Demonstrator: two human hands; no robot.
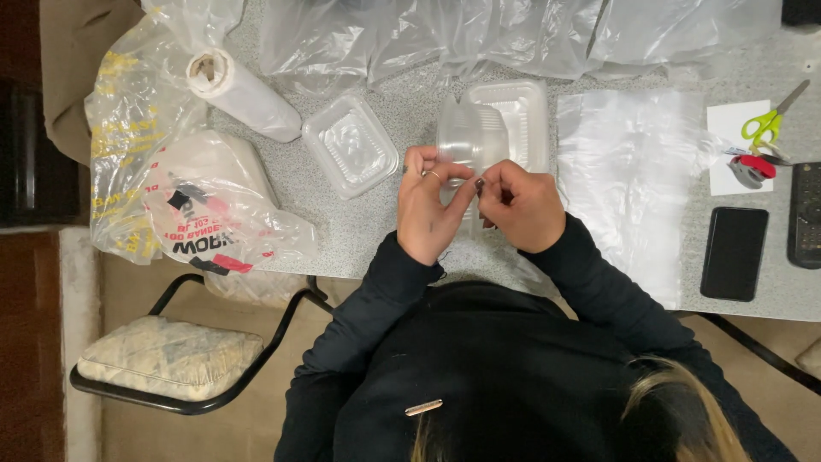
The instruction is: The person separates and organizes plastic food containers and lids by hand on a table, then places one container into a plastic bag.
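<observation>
My left hand and my right hand meet at the near edge of the grey speckled table. Both are closed with pinched fingertips on a clear plastic container that stands between them. A ring shows on a finger of my left hand. Just behind the held piece lies a second clear hinged tray. Whether a thin film is also caught between the fingers cannot be told.
A clear shallow tray, a roll of plastic bags and printed plastic bags lie to the left. A flat clear bag, scissors, a red tape dispenser and a black phone lie to the right. A cushioned chair stands lower left.
</observation>
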